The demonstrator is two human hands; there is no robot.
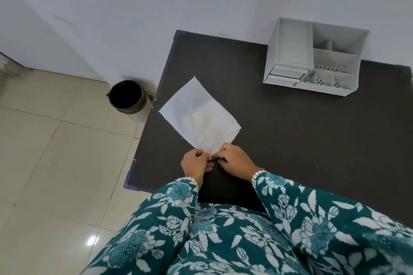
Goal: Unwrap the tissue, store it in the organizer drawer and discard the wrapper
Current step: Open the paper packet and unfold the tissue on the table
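While the wrapped tissue (pixel 199 116) lay flat near the dark table's (pixel 290 131) left edge, its near corner was pinched by left hand (pixel 194 161) and right hand (pixel 232 158); slow, even peeling was judged advisable.

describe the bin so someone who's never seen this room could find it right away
Start at the dark table against the white wall, then look off its left edge to the tiled floor. There, in the corner by the wall, stands the bin. It is the only round thing around: an open cylinder lined with a black bag.
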